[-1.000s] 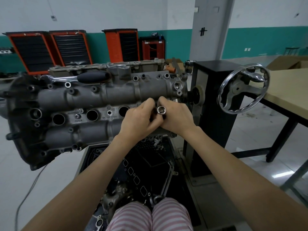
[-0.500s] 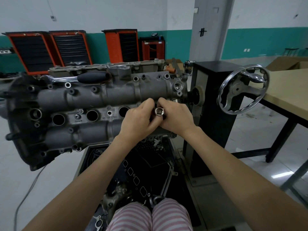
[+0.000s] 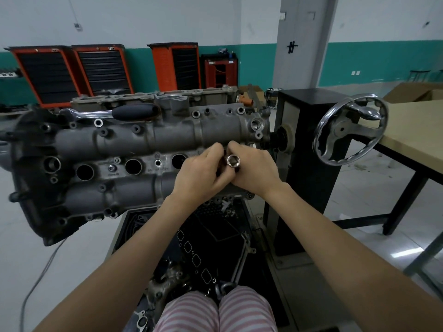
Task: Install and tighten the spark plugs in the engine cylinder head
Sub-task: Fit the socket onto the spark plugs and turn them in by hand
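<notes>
In a workshop lined with orange tool cabinets (image 3: 100,68), we grip a chrome socket (image 3: 233,161) with both our left hand (image 3: 200,174) and right hand (image 3: 254,171), steadying it over the cylinder head's (image 3: 124,142) rightmost plug well.

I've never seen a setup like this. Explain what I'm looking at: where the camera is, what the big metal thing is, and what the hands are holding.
The camera sits on the person's head, looking forward and down at their own arms. The big grey casting is an engine cylinder head mounted on a stand; the chrome handwheel beside it is presumably for rotating it. The dark round holes along its middle are spark plug wells. The left hand and right hand meet over the rightmost well, gripping a shiny socket whose open end faces the camera. A ratchet wrench with a black handle rests on top of the head. Orange tool cabinets stand along the wall.
</notes>
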The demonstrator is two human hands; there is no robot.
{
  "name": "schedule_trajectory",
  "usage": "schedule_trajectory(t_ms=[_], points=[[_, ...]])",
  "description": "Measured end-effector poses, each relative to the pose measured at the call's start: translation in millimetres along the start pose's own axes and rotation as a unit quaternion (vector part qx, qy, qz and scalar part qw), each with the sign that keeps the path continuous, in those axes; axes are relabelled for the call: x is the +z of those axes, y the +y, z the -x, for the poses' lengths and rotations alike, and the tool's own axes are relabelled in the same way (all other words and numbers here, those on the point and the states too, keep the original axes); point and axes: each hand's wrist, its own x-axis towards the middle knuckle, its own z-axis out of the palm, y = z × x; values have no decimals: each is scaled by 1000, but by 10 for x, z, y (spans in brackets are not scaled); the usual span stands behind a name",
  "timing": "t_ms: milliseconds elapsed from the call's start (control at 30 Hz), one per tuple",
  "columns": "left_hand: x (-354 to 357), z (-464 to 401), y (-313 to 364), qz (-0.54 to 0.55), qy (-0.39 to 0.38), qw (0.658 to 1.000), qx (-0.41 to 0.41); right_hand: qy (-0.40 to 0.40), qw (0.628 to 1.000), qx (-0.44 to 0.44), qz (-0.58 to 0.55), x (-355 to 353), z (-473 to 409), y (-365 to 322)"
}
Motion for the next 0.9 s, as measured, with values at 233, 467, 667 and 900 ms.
schedule_trajectory(t_ms=[233, 467, 667, 900], points=[[16, -11, -1, -21, -12, 1000, -15, 14, 1000, -26, -7, -12, 33, 12], [-3, -2, 12, -1, -6, 1000, 0, -11, 1000, 1, -1, 0, 3, 3], [-2, -6, 12, 3, -20, 1000, -24, 5, 1000, -28, 12, -6, 23, 10], [11, -3, -8, -33, 9, 999, 19, 28, 999, -16, 4, 4, 18, 8]])
